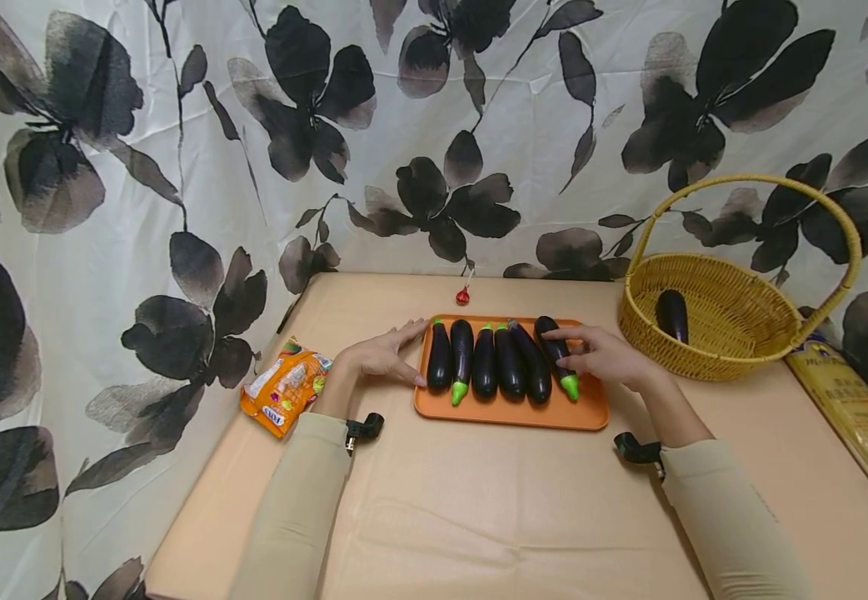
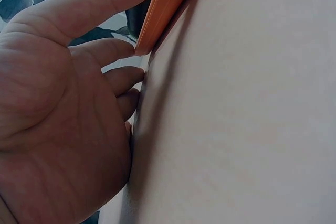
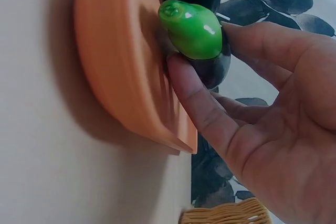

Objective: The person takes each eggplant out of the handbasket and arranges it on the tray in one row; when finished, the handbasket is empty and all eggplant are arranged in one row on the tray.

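An orange tray (image 1: 512,417) bears a row of several dark purple eggplants (image 1: 484,367) with green caps, some pointing toward me and some away. My left hand (image 1: 377,354) lies along the tray's left edge, thumb near its front corner and fingers spread toward the back; in the left wrist view the thumb (image 2: 94,3) meets the tray's rim. At the row's right end, my right hand (image 1: 602,354) pinches the last eggplant (image 1: 554,342) between thumb and fingers. In the right wrist view its green cap (image 3: 194,30) faces the camera, and the eggplant is over the tray.
A yellow wicker basket (image 1: 711,358) with a tall handle stands at the right, one eggplant (image 1: 671,315) inside. Beside it lies a yellow package (image 1: 846,417). An orange snack bag (image 1: 284,387) is left of my left hand. A small red pendant (image 1: 462,296) lies behind the tray.
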### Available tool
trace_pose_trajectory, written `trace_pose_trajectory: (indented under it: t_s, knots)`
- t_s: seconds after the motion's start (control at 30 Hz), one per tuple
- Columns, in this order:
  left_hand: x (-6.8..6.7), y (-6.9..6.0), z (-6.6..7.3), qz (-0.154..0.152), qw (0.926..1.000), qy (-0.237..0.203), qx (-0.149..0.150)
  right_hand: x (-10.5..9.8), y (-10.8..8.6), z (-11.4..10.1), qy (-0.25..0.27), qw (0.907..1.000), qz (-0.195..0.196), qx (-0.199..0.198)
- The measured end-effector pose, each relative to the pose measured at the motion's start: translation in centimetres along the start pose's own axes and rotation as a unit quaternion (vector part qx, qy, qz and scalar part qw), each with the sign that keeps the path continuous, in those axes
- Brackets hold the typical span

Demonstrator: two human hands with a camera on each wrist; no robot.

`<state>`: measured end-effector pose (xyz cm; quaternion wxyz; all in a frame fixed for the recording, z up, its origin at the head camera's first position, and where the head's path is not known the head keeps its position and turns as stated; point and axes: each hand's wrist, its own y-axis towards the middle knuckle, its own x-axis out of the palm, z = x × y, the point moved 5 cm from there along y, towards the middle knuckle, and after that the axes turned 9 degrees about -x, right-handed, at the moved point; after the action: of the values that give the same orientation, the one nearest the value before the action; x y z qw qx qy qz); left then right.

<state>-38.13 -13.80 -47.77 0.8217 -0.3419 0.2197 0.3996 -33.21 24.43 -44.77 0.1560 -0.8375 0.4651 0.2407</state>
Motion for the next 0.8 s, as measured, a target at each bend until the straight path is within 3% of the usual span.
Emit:
trace_pose_trajectory:
  t_s: [0.8]
  knots:
    - [0.12, -0.24, 0.14, 0.004, 1.0000, 0.007, -0.002, 0.86, 0.23, -0.66, -0.011, 0.9999, -0.003, -0.010]
